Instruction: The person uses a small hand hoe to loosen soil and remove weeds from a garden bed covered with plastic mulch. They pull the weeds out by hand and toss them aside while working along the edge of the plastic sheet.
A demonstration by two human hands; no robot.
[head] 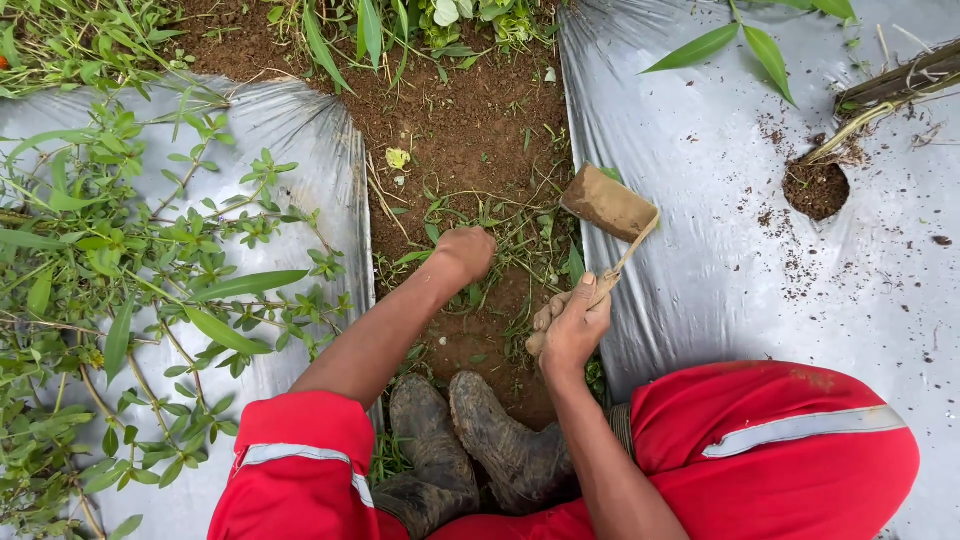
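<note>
The small hand hoe with a mud-caked flat blade and short wooden handle (610, 205) is in the right hand (572, 322), which is clenched around the handle's lower end; the blade is raised just above and beyond that hand, over the edge of the plastic sheet, and is coated in brown earth. The left hand (464, 252), just to the left of the blade, is down in the thin, creeping green weeds (500, 225) on the strip of bare reddish-brown soil (470, 120); its fingers are curled into the growth, but I cannot tell whether they actually grip a clump.

Judging from how things lie, the weeding looks partly done: the soil beyond both hands is mostly bare, while straggling stems and grass remain around and below the hands, down to the pair of muddy rubber boots (470, 450) nearest the body.

Silver-grey plastic mulch sheeting (720, 200) flanks the strip on both sides. Far right of the right hand a round planting hole (815, 188) is cut in it, with crumbs of soil scattered about. Left of the left hand, leafy green plants (130, 250) sprawl over the sheeting. Red trousers with a reflective band (790, 440) cover the knees.
</note>
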